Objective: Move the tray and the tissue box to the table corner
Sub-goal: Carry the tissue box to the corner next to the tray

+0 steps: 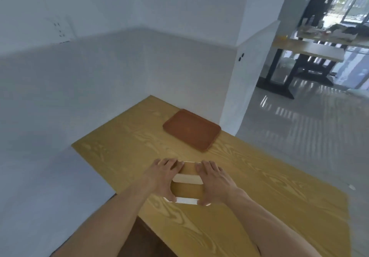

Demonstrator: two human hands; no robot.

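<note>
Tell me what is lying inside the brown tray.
Nothing shows inside the tray; its brown floor looks bare, though the picture is blurry. It sits near the far corner of the table, apart from both hands.

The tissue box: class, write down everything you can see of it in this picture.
The tissue box is a low, rectangular box with a wood-coloured top and pale, whitish strips along its edges and across the middle. It lies flat on the yellow wood-grain table, near the front edge, apart from the brown tray further back. The left hand and the right hand grip its two short sides, fingers curled over the top. No tissue shows.
</note>
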